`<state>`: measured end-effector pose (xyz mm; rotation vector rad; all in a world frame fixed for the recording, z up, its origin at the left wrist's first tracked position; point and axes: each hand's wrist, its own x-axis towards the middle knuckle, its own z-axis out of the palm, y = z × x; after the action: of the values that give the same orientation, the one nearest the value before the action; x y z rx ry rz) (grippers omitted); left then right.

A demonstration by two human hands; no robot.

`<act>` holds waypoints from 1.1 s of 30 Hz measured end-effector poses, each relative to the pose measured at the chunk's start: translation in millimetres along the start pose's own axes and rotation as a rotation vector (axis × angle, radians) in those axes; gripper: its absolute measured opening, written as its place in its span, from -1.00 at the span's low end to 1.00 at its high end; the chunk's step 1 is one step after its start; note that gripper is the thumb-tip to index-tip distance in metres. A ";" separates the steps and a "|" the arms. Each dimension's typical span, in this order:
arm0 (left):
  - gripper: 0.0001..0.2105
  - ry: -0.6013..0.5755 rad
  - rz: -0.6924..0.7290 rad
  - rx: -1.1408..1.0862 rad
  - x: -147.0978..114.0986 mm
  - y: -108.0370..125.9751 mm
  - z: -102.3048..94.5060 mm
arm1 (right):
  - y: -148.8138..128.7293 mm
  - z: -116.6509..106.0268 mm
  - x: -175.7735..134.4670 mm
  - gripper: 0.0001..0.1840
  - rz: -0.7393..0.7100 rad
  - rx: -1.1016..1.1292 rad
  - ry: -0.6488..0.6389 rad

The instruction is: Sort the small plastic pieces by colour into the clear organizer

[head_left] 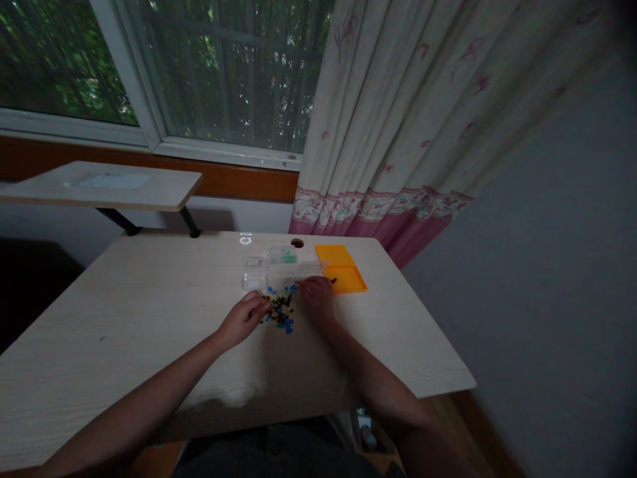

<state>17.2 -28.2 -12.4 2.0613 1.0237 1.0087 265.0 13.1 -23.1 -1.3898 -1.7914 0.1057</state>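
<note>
A small heap of black, blue and yellow plastic pieces (pixel 279 311) lies on the pale wooden desk. At its left edge is my left hand (pixel 243 318), fingers curled and pressed together; whatever they pinch is too small to make out. My right hand (pixel 318 300) is just beyond the heap on the right, its fingertips drawn together beside some blue pieces (pixel 290 289). I cannot make out what is between them. Behind the hands stand clear plastic boxes (pixel 255 275), one of them a box with green pieces (pixel 283 255).
An open orange case (pixel 348 279) lies right of my right hand, with a small dark piece (pixel 334 280) in it. Behind the boxes is a round cable hole (pixel 297 243) in the desk (pixel 174 318). A raised shelf (pixel 149 192) stands at the back left, and a curtain (pixel 368 166) hangs behind.
</note>
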 end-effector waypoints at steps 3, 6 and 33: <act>-0.74 0.003 0.013 0.009 0.3 -0.2 -0.3 | 0.7 -0.2 0.3 -0.79 -0.003 0.003 -0.013; -0.72 -0.002 0.012 0.015 0.2 -1.5 -0.4 | 0.3 -1.0 0.5 -0.77 0.004 0.002 -0.026; -0.86 -0.194 0.078 0.425 -3.3 5.8 -15.4 | 3.9 1.9 -0.3 -0.77 -0.031 0.029 0.016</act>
<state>5.2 -31.0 -1.1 2.5016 1.1347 0.6477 266.7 15.1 -26.7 -1.3385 -1.7905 0.1039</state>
